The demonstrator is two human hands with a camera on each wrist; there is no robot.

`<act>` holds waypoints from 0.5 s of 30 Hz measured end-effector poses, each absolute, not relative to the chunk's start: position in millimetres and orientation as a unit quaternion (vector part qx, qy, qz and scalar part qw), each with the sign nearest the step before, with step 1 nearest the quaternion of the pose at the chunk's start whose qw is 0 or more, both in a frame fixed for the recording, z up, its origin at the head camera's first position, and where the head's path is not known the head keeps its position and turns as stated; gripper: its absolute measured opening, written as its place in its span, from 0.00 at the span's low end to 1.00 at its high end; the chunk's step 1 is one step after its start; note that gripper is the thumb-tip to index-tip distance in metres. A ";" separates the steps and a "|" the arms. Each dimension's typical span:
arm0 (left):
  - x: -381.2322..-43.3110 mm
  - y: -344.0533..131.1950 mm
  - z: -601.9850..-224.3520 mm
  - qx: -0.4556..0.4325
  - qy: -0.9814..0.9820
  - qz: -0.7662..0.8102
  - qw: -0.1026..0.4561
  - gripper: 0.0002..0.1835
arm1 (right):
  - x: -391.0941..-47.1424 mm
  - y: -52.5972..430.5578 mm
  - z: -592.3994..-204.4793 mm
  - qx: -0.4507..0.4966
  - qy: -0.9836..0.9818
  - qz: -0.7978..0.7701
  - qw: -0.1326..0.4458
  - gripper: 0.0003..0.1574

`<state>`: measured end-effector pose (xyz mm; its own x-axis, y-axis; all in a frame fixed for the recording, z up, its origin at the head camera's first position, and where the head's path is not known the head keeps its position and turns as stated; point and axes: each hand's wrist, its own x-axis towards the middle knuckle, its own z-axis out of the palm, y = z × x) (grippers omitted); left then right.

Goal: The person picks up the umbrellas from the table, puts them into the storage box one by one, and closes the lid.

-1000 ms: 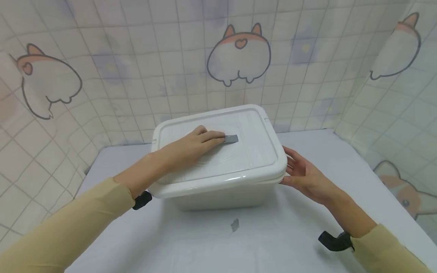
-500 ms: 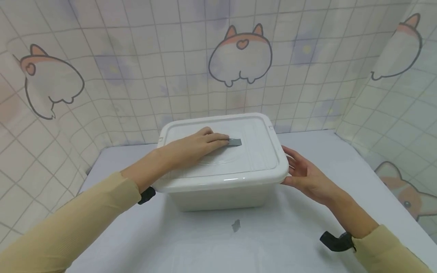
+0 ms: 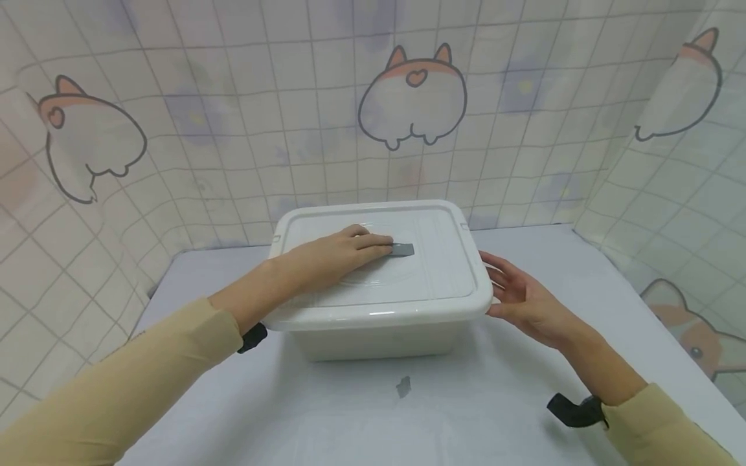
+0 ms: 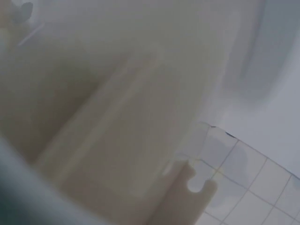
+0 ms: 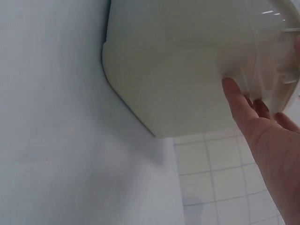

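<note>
A white plastic storage box (image 3: 379, 343) stands on the table, with its white lid (image 3: 434, 278) lying nearly level on top. My left hand (image 3: 338, 255) rests on the lid, palm down, its fingertips at a small grey patch (image 3: 403, 250). At the box's right end, my right hand (image 3: 527, 307) has its fingers against the side, just below the rim. From the right wrist, the fingers (image 5: 241, 105) look extended along the box wall (image 5: 178, 89). The left wrist view is mostly blurred, pale plastic; the left hand's fingers are not distinguishable there.
White sheeting covers the table (image 3: 326, 414), with a small grey mark (image 3: 403, 387) in front of the box. A tile-patterned curtain (image 3: 250, 129) with cartoon dog prints closes off the back and both sides.
The tilted lid has come down at its back and left front, levelling onto the box. My left hand shifted slightly right with it; my right hand stayed almost in place.
</note>
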<state>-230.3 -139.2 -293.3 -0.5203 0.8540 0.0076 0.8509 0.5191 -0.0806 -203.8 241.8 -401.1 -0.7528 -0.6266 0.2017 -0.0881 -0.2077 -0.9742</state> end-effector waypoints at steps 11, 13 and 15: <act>-229.7 -140.4 -294.2 -0.466 -0.882 0.037 0.054 0.26 | -216.8 252.2 -404.0 -0.168 0.752 -0.620 0.145 0.39; -229.2 -143.8 -294.2 -0.456 -0.888 0.016 0.060 0.25 | -219.0 253.7 -403.4 -0.140 0.770 -0.605 0.143 0.40; -228.6 -149.0 -294.5 -0.443 -0.894 -0.008 0.067 0.25 | -221.6 256.3 -402.6 -0.124 0.780 -0.596 0.143 0.41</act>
